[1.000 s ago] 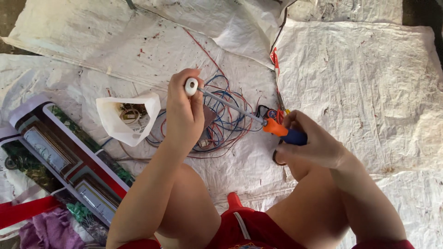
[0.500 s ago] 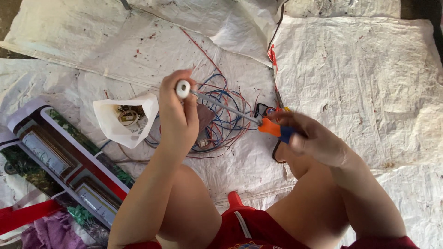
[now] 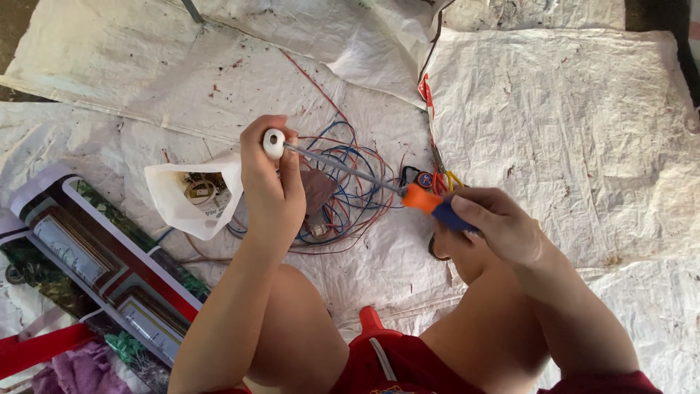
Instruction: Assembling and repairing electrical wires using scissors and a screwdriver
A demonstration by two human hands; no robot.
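While the left hand (image 3: 271, 186) is clamped around a small white round part (image 3: 273, 143), I see the right hand (image 3: 496, 222) gripping a screwdriver (image 3: 430, 206) by its handle. The handle is orange at the collar and blue toward the palm; the thin grey metal shaft runs up-left and its tip meets the white part. The white part is glossy and knob-like, with a dark hole at its centre, held above the knees. Below both hands lies a tangle of red and blue wires (image 3: 350, 193) on white woven sacking (image 3: 569, 124) spread over the floor. A white plastic bag (image 3: 191, 195) sits just left of the left hand, printed sheets (image 3: 95, 255) further left.
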